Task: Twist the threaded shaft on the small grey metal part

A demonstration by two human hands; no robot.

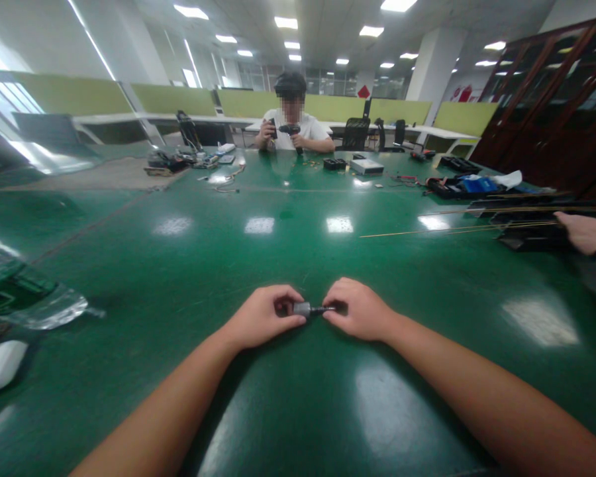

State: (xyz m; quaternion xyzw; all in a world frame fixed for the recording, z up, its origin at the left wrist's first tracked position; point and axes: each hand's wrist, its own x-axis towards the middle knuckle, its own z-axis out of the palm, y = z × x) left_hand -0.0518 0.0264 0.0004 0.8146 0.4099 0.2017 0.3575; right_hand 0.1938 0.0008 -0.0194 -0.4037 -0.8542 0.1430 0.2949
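Both my hands meet low over the glossy green table (288,411). My left hand (263,316) is closed, its fingertips pinching a small grey metal cylinder (302,308). A thin dark shaft (322,309) sticks out of the cylinder to the right. My right hand (358,309) is closed and pinches the far end of that shaft. The part is held just above the tabletop, level between the two hands.
Across the table sits a person (291,122) holding a dark tool. Another person's hand (589,233) rests at the right by long thin rods (457,229) and black trays (459,187). Clear plastic wrap (34,301) and a white object (0,364) lie at the left.
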